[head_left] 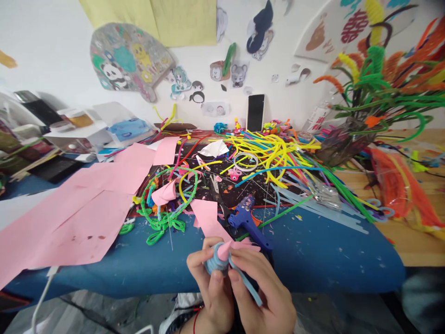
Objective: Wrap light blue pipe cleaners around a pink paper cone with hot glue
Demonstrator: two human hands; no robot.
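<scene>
A small pink paper cone [224,251] sticks out of coils of light blue pipe cleaner [216,262] wrapped round it. My left hand [212,283] is closed on the wrapped cone from the left, thumb in front and fingers behind. My right hand [260,283] pinches the same pipe cleaner beside the cone, and its loose end hangs down across the fingers. Both hands are just off the table's front edge. Beyond them lie a blue glue gun [248,221] and a cut strip of pink paper [208,218].
Large pink paper sheets [93,204] cover the left of the blue table [333,260]. Yellow pipe cleaners [278,153] are heaped behind, near black scissors [224,204]. A green pipe cleaner ring [196,178] lies left of centre. A vase [335,144] of pipe cleaner stems stands right; a phone [255,112] leans on the wall.
</scene>
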